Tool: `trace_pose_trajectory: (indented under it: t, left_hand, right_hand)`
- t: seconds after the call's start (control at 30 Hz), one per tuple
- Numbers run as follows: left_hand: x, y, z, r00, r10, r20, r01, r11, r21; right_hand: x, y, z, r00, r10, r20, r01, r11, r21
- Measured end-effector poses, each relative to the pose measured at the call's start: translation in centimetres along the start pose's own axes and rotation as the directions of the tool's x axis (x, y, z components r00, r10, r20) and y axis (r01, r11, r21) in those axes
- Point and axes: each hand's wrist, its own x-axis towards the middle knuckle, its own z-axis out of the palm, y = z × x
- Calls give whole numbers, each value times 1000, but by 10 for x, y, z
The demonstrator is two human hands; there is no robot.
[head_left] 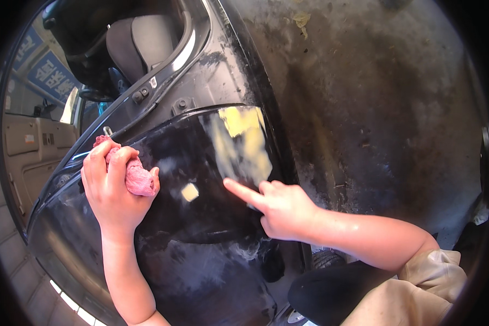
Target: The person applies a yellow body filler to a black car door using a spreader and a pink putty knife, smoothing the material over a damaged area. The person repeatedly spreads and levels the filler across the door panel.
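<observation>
Gripping crumpled pink rag [136, 176], left hand [111, 190]; black car panel [201, 217] glossy, yellow-patched.

A grey car seat [141, 41] shows through the open door frame [193, 49] at the upper left, its backrest in shade. Just below the frame, 2 small dark fittings sit on the painted metal: a latch [140, 94] and a round bolt [182, 103]. At the far left stands a beige inner door panel [30, 144], and above it blue signboards [51, 73] with white lettering. A stained, dusty concrete floor [375, 108] fills the right half, with a yellowed dry leaf [301, 20] lying near the top edge. Pale tiled paving [5, 239] runs along the lower left. A beige trouser leg [418, 293] and a black shoe [337, 285] sit at the lower right.
</observation>
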Motion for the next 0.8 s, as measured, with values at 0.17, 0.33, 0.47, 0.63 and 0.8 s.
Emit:
trace_pose_trajectory:
  t: [0.17, 0.33, 0.47, 0.63, 0.8]
  left_hand:
    - [2, 2, -11, 999, 3, 33, -1, 999, -51]
    - [2, 57, 25, 977, 169, 127, -123, 943, -311]
    - [-10, 151, 72, 867, 395, 304, -224, 853, -471]
    - [-24, 215, 125, 795, 447, 410, -332, 886, -324]
    - [36, 164, 141, 959, 64, 277, -41, 995, -89]
  right_hand:
    - [43, -15, -53, 998, 55, -33, -53, 997, 63]
    - [62, 16, -63, 916, 160, -369, 37, 880, 474]
    - [47, 30, -89, 874, 367, -319, -94, 772, 629]
    - [33, 49, -113, 825, 435, -361, -161, 793, 588]
    - [21, 78, -126, 757, 473, -451, -125, 782, 610]
